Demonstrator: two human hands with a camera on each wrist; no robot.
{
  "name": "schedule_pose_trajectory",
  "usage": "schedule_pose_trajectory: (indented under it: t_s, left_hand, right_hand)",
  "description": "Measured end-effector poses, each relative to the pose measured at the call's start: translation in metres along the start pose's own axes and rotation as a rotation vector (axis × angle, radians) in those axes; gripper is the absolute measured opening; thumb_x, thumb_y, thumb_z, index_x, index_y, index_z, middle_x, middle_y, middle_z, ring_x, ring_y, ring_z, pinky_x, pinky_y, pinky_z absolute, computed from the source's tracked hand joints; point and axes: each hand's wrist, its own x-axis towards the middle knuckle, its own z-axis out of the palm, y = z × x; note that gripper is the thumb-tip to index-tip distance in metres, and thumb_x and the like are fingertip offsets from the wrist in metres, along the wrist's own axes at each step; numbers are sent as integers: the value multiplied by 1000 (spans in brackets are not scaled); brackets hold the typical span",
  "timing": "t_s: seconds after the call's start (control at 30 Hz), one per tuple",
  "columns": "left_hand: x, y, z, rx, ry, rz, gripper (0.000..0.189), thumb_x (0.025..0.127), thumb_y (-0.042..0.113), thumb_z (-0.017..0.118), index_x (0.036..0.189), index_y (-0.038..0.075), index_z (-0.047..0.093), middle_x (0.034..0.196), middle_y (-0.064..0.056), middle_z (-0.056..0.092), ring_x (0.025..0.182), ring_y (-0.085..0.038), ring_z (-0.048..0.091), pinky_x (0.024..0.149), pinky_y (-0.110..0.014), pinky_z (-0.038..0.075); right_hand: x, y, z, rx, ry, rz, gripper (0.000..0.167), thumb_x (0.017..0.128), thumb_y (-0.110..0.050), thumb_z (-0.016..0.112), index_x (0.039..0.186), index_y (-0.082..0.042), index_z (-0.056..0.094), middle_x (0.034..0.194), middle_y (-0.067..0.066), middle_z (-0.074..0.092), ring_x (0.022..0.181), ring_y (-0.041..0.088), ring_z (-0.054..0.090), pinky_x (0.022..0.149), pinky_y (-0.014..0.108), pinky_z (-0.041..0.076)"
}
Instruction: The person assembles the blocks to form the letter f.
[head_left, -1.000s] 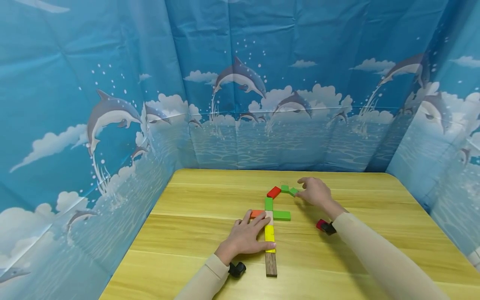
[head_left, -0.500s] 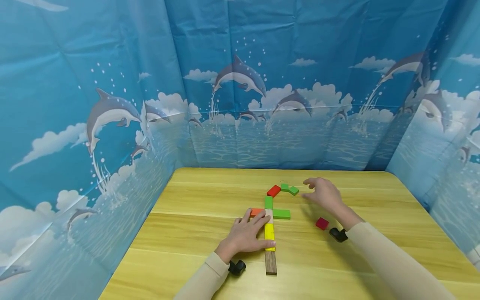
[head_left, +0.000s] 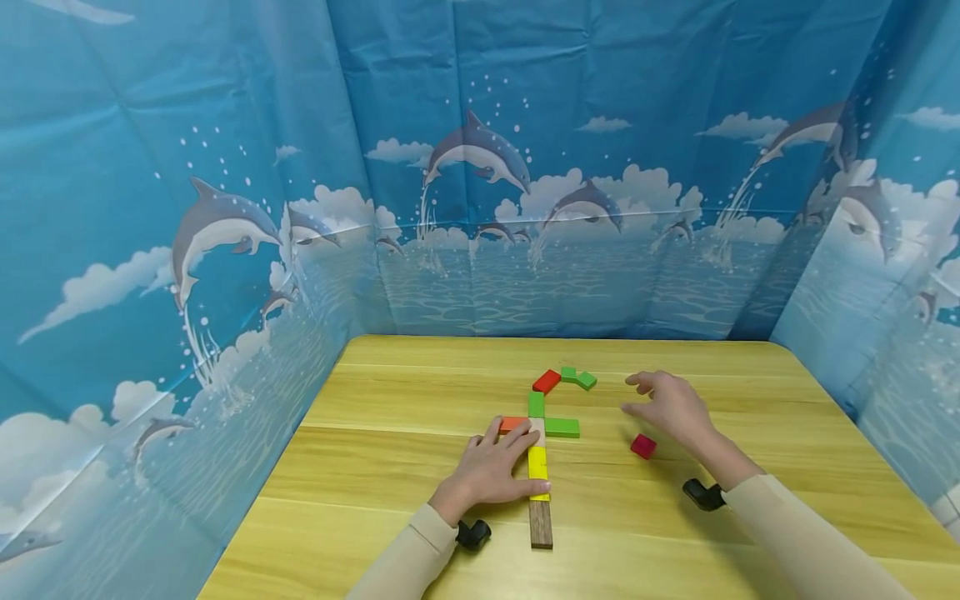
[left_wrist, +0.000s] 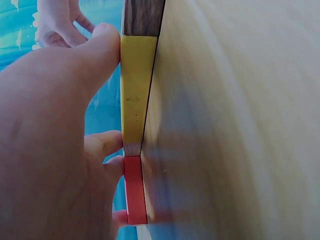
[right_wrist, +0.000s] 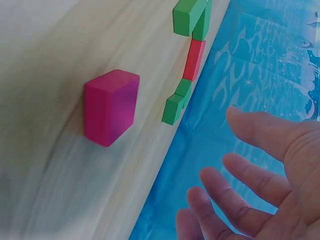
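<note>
My left hand (head_left: 491, 471) rests spread over a row of wooden blocks, its thumb on the yellow block (head_left: 537, 463) and fingertips on the pale block (head_left: 537, 433) and the orange-red block (left_wrist: 134, 190). A dark brown block (head_left: 541, 525) ends the row at the near side. Above the table my right hand (head_left: 672, 408) hovers with parted, loosely bent fingers that hold nothing. Nearest to it lies a loose magenta block (right_wrist: 111, 107). Beyond the pale block the row goes on with a green block (head_left: 536, 404), and a longer green block (head_left: 562, 427) sticks out to the right.
At the far end a tilted red block (head_left: 547, 382) and two small green blocks, the last one (head_left: 587, 380) angled, form a curve. A black wrist camera (head_left: 703, 495) sits under the right wrist. Behind the wooden table (head_left: 337, 467) hangs a blue dolphin curtain (head_left: 420, 275).
My right hand has drawn back to the right and nearer, away from the last small green block, uncovering the magenta block. The left hand has stayed in place on the blocks.
</note>
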Motion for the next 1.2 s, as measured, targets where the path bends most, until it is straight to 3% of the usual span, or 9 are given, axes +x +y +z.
schedule_pose_trajectory:
  t_s: [0.57,0.83,1.03,1.2]
  left_hand:
    - [-1,1,-3,-7,-5,-5,88,88,81,43,161,34,26,167,12,16,153,-35,9,110,-61,27]
    - [-1,1,-3,-3,-13,-6,89,88,82,41,161,34,25,167,12,15,153,-35,7,111,-60,26]
    - [0,1,-3,2,-6,-8,89,88,82,41,161,34,25,167,13,16,153,-35,9,110,-59,27]
    - [-1,1,-3,3,-11,-5,89,88,82,41,161,34,25,167,12,16,153,-35,9,110,-59,27]
  right_hand:
    - [-31,22,13,47,2,4,49,86,-30,81,125,-3,69,107,16,70,96,33,64,76,50,53]
    - [-38,30,22,42,-16,4,49,85,-33,82,122,-3,71,101,10,70,89,27,65,74,46,52]
    - [-41,33,27,31,-52,32,49,84,-39,82,118,-5,73,101,7,72,92,27,66,78,49,53]
    - [-41,32,28,29,-71,50,37,84,-39,82,107,-10,77,96,1,73,87,22,66,75,45,52]
